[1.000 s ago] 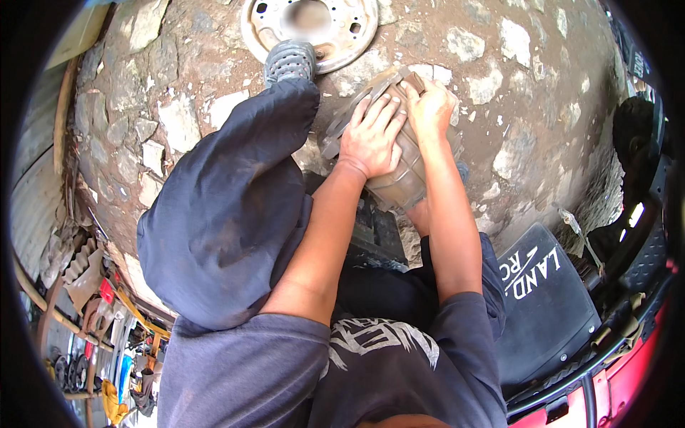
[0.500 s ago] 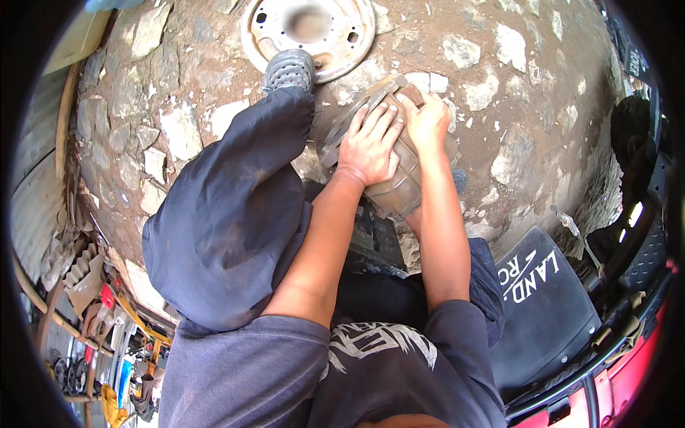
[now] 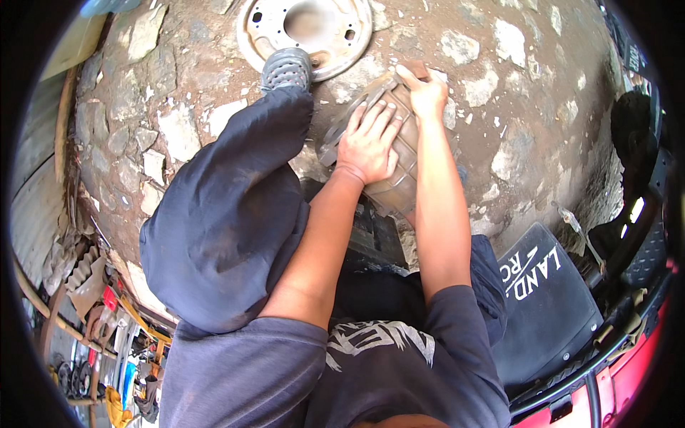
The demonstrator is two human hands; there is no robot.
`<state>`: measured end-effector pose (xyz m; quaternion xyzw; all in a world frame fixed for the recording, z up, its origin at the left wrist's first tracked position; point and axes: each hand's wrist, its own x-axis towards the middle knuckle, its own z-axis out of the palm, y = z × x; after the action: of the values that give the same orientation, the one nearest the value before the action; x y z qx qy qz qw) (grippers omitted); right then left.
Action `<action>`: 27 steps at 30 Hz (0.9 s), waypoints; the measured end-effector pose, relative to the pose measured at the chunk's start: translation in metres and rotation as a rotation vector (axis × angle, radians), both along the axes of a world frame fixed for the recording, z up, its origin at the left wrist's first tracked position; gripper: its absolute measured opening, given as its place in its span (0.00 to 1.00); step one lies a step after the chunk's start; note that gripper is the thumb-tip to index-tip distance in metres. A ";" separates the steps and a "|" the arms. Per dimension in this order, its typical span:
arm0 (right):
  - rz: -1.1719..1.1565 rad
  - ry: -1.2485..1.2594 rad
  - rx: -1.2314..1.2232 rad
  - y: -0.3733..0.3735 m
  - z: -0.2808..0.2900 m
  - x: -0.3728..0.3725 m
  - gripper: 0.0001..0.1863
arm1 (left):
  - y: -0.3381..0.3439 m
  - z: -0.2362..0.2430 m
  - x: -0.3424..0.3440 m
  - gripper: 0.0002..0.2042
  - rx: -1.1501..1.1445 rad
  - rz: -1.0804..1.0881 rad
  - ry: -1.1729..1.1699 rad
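A brown, dusty, drum-shaped metal part [image 3: 404, 146] with a grid of raised ribs and a flanged edge rests tilted between my legs. My left hand [image 3: 367, 146] lies flat on its ribbed side, fingers stretched out and slightly apart. At the far edge of the drum, my right hand [image 3: 428, 96] is closed around a small reddish-brown piece [image 3: 417, 69], its thumb stretched along it. Whether that piece is folded abrasive paper or a block I cannot tell. The drum's underside is hidden.
Beyond my left shoe [image 3: 286, 70] a pale round metal disc [image 3: 330, 60] with a central hole lies on the stony ground [image 3: 499, 153]. A black mud flap [image 3: 549, 307] and red vehicle bodywork [image 3: 606, 392] stand close at right. Cluttered items [image 3: 89, 328] lie at left.
My right hand has slid away from me along the drum, carrying the brown piece to its far edge. The left hand stays in place on the ribs.
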<state>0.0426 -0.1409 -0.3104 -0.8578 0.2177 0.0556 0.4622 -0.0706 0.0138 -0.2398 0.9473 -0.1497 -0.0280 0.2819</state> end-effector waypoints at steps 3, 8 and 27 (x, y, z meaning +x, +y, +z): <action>0.055 0.036 -0.167 0.005 0.019 0.000 0.29 | -0.001 0.000 0.000 0.29 -0.001 0.008 -0.003; 0.073 0.099 -0.231 -0.001 0.038 -0.011 0.32 | -0.001 0.003 -0.001 0.29 0.002 -0.022 0.012; -0.001 -0.032 -0.295 0.012 0.019 -0.008 0.36 | 0.000 0.000 0.001 0.29 0.023 -0.020 -0.007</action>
<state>0.0346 -0.1293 -0.2914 -0.9171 0.2164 0.0090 0.3347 -0.0694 0.0141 -0.2401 0.9490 -0.1598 -0.0293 0.2701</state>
